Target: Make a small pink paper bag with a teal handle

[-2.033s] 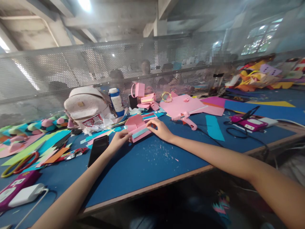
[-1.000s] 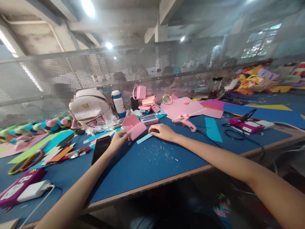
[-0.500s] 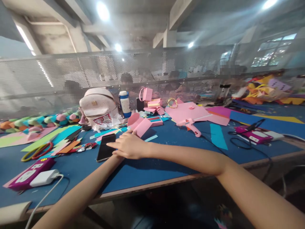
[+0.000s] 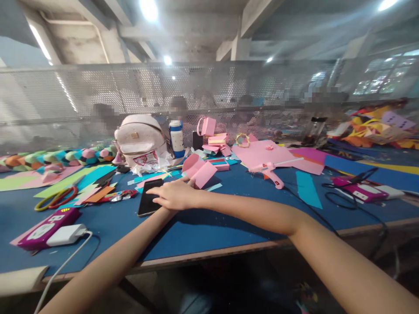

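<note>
My right hand [image 4: 173,196] reaches across to the left and lies flat, fingers stretched out, with the fingertips on the dark screen of a black phone [image 4: 147,204] that lies on the blue table [image 4: 209,226]. My left hand [image 4: 188,179] is almost wholly hidden under the right one. Only a fingertip shows, at the lower edge of a pink folded paper piece [image 4: 203,172], which it holds tilted up off the table. A thin teal paper strip [image 4: 214,187] lies loose just right of that piece.
A pink glue gun [image 4: 270,170] with a black cord lies to the right, and a white backpack [image 4: 140,137] and a bottle [image 4: 177,138] stand behind. Scissors [image 4: 55,198], paper scraps and a pink power strip [image 4: 46,226] are at left. People sit behind a mesh partition [image 4: 98,96].
My right hand let go of the teal strip and crossed left onto the phone. The left hand lifted the pink piece off the table and still holds it up. The view turned left.
</note>
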Motion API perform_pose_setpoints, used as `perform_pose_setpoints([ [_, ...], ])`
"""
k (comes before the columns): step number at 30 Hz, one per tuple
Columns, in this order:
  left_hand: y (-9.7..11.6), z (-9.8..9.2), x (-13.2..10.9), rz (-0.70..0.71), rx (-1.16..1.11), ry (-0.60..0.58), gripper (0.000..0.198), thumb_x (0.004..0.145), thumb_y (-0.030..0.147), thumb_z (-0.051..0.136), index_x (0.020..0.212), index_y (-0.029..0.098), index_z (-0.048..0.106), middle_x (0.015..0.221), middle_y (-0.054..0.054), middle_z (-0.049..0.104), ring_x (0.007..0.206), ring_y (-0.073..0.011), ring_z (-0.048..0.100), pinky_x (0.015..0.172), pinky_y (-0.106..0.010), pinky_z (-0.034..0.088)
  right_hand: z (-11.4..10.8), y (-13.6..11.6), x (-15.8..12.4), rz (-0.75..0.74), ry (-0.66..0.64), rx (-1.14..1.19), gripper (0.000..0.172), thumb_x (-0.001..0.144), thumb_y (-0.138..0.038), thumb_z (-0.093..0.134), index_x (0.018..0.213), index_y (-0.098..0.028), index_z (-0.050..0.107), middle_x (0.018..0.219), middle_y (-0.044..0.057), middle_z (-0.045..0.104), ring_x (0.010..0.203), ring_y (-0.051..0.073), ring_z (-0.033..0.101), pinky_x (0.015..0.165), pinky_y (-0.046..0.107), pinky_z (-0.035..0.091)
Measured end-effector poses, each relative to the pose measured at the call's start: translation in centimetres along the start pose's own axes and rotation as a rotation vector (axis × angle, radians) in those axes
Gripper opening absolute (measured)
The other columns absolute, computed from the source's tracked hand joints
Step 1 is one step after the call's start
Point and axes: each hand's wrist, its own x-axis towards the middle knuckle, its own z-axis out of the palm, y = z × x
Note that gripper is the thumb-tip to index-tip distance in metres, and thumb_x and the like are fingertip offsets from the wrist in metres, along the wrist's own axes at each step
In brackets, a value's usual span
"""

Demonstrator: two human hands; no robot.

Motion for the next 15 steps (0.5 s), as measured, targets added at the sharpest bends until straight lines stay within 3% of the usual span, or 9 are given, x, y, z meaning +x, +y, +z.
perform_pose_setpoints([
  [2, -0.2, -0.4, -0.5, 0.003, -0.038, 0.004, 0.023, 0.074, 0.044, 0.066, 0.069, 0.022, 0.063, 0.069, -0.004, 0.059, 0.103, -0.0327, 0.059, 0.090, -0.040, 0.046, -1.7, 0.5, -3.0, -0.189, 0.059, 0.084, 0.040, 0.095, -0.024, 0.049, 0.134, -0.022, 0.054, 0.117, 0.008, 0.068, 0.106, 0.024, 0.061, 0.093, 0.039, 0.046],
  [5, 0.0, -1.6, -1.1, -0.020, -0.234, -0.117, 0.027, 0.070, 0.046, 0.071, 0.068, 0.020, 0.065, 0.065, -0.003, 0.059, 0.087, -0.0272, 0.064, 0.085, -0.038, 0.051, -4.3, 2.2, -8.8, -0.206, 0.126, 0.156, 0.037, 0.093, -0.021, 0.052, 0.129, -0.019, 0.057, 0.119, 0.009, 0.066, 0.112, 0.023, 0.057, 0.095, 0.036, 0.045],
  [8, 0.5, -2.1, -1.4, -0.038, -0.298, -0.150, 0.039, 0.069, 0.055, 0.069, 0.069, 0.016, 0.066, 0.068, -0.004, 0.063, 0.072, -0.0204, 0.064, 0.078, -0.037, 0.054, -6.3, 4.6, -15.1, -0.029, 0.087, 0.169, 0.030, 0.093, -0.023, 0.051, 0.121, -0.024, 0.063, 0.116, 0.006, 0.067, 0.108, 0.023, 0.059, 0.093, 0.037, 0.045],
  [11, 0.9, -1.8, -1.3, -0.050, -0.339, -0.148, 0.045, 0.066, 0.058, 0.071, 0.072, 0.013, 0.067, 0.071, -0.004, 0.066, 0.070, -0.0171, 0.065, 0.077, -0.034, 0.055, -7.3, 7.3, -20.9, 0.204, 0.083, 0.160, 0.025, 0.096, -0.030, 0.047, 0.106, -0.027, 0.069, 0.106, 0.004, 0.070, 0.101, 0.023, 0.061, 0.089, 0.038, 0.046],
  [15, 1.0, -1.6, -1.2, -0.058, -0.354, -0.139, 0.046, 0.062, 0.057, 0.075, 0.072, 0.012, 0.069, 0.072, -0.004, 0.066, 0.069, -0.0161, 0.065, 0.075, -0.031, 0.056, -8.1, 11.1, -27.7, 0.551, 0.193, 0.108, 0.030, 0.093, -0.043, 0.047, 0.083, -0.027, 0.071, 0.097, 0.004, 0.071, 0.091, 0.026, 0.065, 0.085, 0.040, 0.046],
])
